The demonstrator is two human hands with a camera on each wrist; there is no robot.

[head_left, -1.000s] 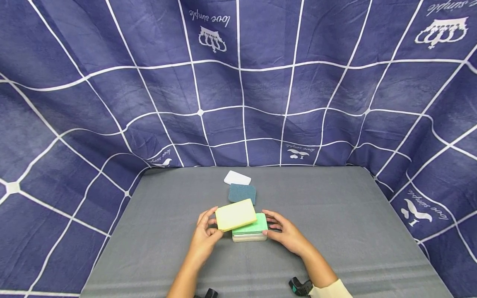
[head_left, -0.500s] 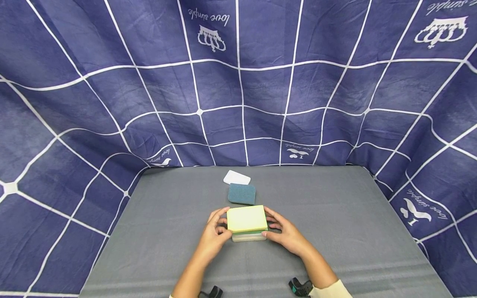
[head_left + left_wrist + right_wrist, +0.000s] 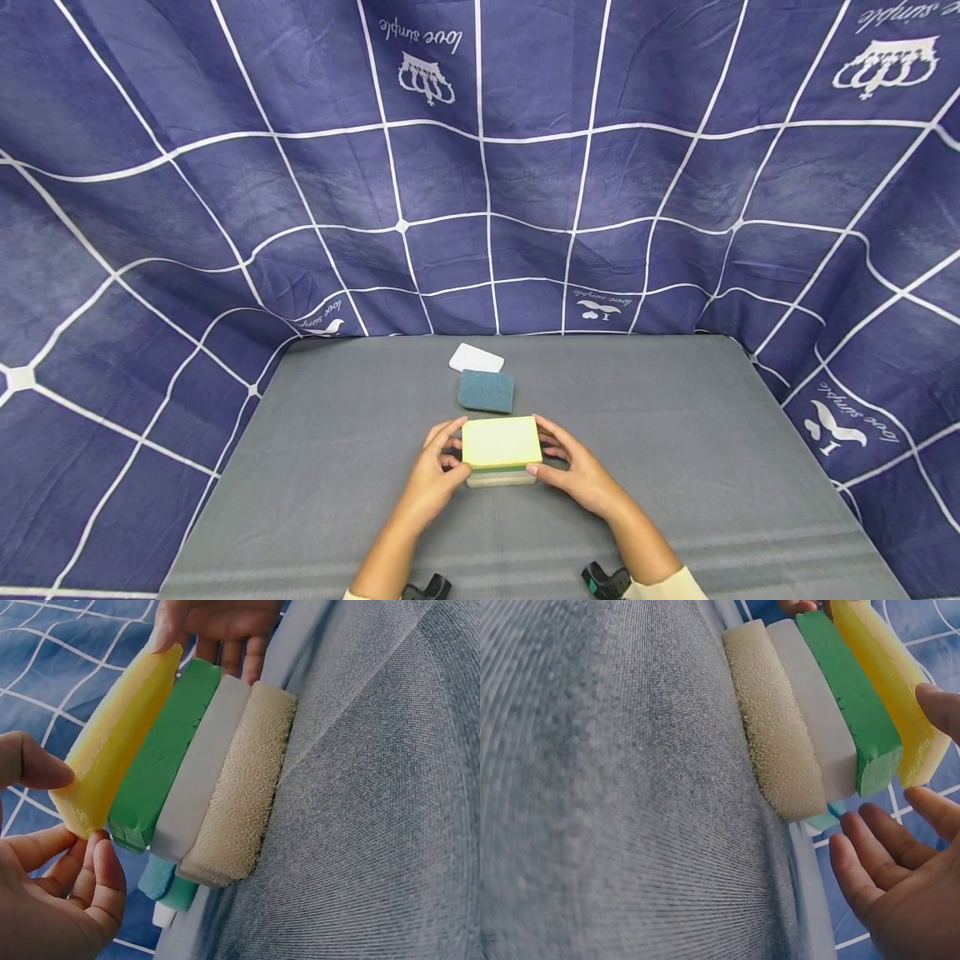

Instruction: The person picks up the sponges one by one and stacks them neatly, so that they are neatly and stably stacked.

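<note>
A yellow sponge (image 3: 501, 442) sits at the top of a pile, its long side facing me. Between thumb and fingertips, my left hand (image 3: 437, 468) pinches its left end. My right hand (image 3: 576, 468) has its thumb and forefinger at the right end, the other fingers beside the pile. Below the yellow sponge come a green block (image 3: 166, 754), a white block (image 3: 201, 769) and a porous beige sponge (image 3: 244, 784) on the cloth. The wrist views show a narrow slanting gap between yellow and green. In the head view the yellow sponge hides most of the pile.
Behind the pile lies a dark teal sponge (image 3: 487, 391), and past it a white block (image 3: 477, 358). Grey cloth covers the table (image 3: 637, 400). A blue curtain (image 3: 525, 183) with white lines stands along the back and both sides.
The yellow sponge has moved right and straightened from a tilt to line up over the green block. My left hand moved with it; the right hand stayed near the pile's right side.
</note>
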